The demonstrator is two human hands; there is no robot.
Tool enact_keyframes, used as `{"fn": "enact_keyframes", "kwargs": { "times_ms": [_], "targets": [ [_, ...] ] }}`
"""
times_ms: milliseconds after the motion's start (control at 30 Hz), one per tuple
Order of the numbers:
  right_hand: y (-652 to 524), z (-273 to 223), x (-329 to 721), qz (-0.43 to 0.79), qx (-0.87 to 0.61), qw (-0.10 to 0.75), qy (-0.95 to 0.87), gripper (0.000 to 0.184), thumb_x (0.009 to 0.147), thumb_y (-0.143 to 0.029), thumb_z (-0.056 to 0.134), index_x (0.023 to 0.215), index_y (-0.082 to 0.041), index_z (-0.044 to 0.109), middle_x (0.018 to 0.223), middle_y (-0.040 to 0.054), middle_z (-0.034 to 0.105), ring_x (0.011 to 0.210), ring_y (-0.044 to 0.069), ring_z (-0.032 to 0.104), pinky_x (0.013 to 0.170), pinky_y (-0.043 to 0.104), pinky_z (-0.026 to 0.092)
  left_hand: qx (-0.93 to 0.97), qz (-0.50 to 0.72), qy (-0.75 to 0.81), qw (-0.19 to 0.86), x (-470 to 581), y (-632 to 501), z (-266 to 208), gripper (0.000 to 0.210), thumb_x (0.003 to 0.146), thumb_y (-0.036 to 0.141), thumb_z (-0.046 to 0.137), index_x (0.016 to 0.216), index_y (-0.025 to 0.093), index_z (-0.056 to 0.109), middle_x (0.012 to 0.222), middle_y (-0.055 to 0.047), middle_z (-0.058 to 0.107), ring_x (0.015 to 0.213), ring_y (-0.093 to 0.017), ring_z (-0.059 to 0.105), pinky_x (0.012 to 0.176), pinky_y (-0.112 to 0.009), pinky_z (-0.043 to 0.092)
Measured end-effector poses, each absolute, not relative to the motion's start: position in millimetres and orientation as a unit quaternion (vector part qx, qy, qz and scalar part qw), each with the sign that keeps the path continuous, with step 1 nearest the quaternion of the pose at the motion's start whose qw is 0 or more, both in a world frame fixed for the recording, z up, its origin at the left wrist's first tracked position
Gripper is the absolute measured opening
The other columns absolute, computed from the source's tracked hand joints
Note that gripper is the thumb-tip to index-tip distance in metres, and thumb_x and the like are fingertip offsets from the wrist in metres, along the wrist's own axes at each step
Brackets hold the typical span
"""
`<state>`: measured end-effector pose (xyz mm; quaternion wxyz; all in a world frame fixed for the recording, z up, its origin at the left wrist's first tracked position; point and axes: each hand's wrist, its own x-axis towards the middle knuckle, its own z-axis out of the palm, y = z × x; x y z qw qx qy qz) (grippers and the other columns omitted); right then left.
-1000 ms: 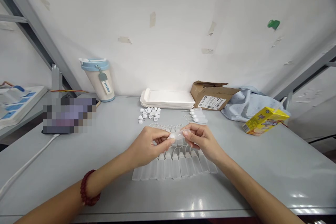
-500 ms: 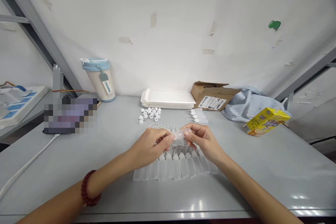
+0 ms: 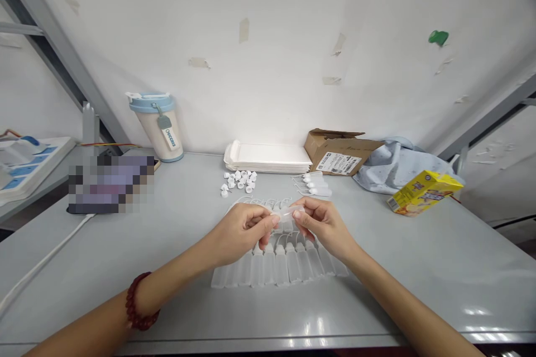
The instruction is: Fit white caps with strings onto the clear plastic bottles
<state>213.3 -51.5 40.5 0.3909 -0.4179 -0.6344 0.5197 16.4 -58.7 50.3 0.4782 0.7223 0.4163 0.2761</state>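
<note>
Between my two hands is a small translucent plastic bottle, held above the table. My left hand pinches its left end, and the thumb and finger hide that end. The thumb and fingers of my right hand close on the other end. Beneath my hands lies a row of similar translucent bottles with white caps and thin curved white strands, bases toward me. Behind this row, partly covered by my hands, are more such bottles. Several loose white caps lie in a pile beyond my left hand.
At the back stand a stack of white packs, a cardboard box, a pale blue cloth and a tumbler. A yellow carton is at right, a phone with cable at left. A few more bottles lie near the box.
Both hands stay in nearly the same place with the bottle between them. The left fingers have shifted slightly at its left end, and the bottle looks slightly turned.
</note>
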Motion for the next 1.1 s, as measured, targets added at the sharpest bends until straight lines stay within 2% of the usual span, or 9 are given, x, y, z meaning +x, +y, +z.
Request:
{"fn": "enact_keyframes", "kwargs": {
  "times_ms": [67,400,567,667,733,833,933,1100],
  "targets": [
    [-50.9,38.5,213.6,0.518,-0.419,0.395,-0.633,0.033,0.077,-0.048,0.06,0.074,-0.016,0.057,0.046,-0.0058,0.042,0.04,0.007,0.038,0.037,0.02,0.029,0.745,0.284,0.421,0.433,17.1,-60.5,50.8,0.038,0.088,0.036,0.042,0.056,0.017,0.047,0.054,0.002,0.053,0.051,-0.01,0.049,0.048,-0.02,0.034],
    [-48.9,36.7,213.9,0.513,-0.443,0.381,-0.629,0.035,0.079,-0.049,0.057,0.067,-0.016,0.055,0.041,-0.0065,0.042,0.036,0.006,0.032,0.039,0.021,0.025,0.83,0.284,0.399,0.268,19.4,-58.3,42.2,0.036,0.091,0.029,0.037,0.057,0.017,0.044,0.054,0.001,0.05,0.051,-0.011,0.044,0.053,-0.024,0.032],
    [-42.7,41.3,220.0,0.504,-0.435,0.406,-0.626,0.033,0.081,-0.047,0.055,0.069,-0.016,0.055,0.049,-0.0045,0.043,0.043,0.008,0.037,0.044,0.023,0.03,0.783,0.292,0.43,0.341,17.8,-55.5,44.9,0.029,0.087,0.035,0.043,0.067,0.017,0.052,0.055,0.003,0.05,0.05,-0.01,0.045,0.048,-0.021,0.034],
    [-34.1,48.0,232.0,0.45,-0.438,0.459,-0.628,0.027,0.082,-0.043,0.055,0.079,-0.017,0.058,0.056,-0.003,0.047,0.047,0.009,0.04,0.047,0.025,0.032,0.742,0.312,0.454,0.382,13.0,-51.2,47.1,0.026,0.085,0.038,0.046,0.071,0.017,0.055,0.057,0.003,0.052,0.052,-0.011,0.051,0.05,-0.021,0.039],
    [-27.2,52.5,243.1,0.407,-0.459,0.465,-0.638,0.025,0.082,-0.041,0.055,0.086,-0.017,0.059,0.059,-0.0021,0.05,0.049,0.01,0.041,0.048,0.025,0.033,0.722,0.33,0.471,0.386,9.7,-47.8,47.8,0.026,0.084,0.038,0.047,0.071,0.017,0.054,0.057,0.004,0.051,0.054,-0.012,0.053,0.052,-0.021,0.041],
    [-16.0,55.6,261.9,0.32,-0.514,0.394,-0.691,0.027,0.081,-0.04,0.055,0.094,-0.018,0.06,0.064,0.0,0.055,0.055,0.013,0.049,0.051,0.026,0.036,0.701,0.346,0.494,0.382,6.5,-43.5,48.7,0.026,0.083,0.038,0.048,0.071,0.017,0.055,0.053,0.005,0.05,0.052,-0.011,0.053,0.051,-0.021,0.04],
    [-5.4,52.6,279.7,0.207,-0.562,0.314,-0.737,0.023,0.078,-0.037,0.057,0.09,-0.018,0.062,0.062,-0.0011,0.055,0.055,0.015,0.053,0.059,0.029,0.039,0.695,0.35,0.503,0.378,5.5,-41.3,49.3,0.026,0.083,0.038,0.049,0.07,0.017,0.056,0.05,0.005,0.049,0.049,-0.01,0.051,0.05,-0.02,0.039],
    [5.2,44.0,299.7,0.261,-0.569,0.241,-0.742,0.022,0.076,-0.035,0.057,0.087,-0.017,0.061,0.061,0.0001,0.057,0.057,0.016,0.055,0.056,0.029,0.039,0.691,0.352,0.504,0.381,5.7,-40.7,48.9,0.026,0.083,0.039,0.049,0.07,0.017,0.055,0.05,0.005,0.05,0.049,-0.01,0.051,0.048,-0.02,0.038]
  ]
}}
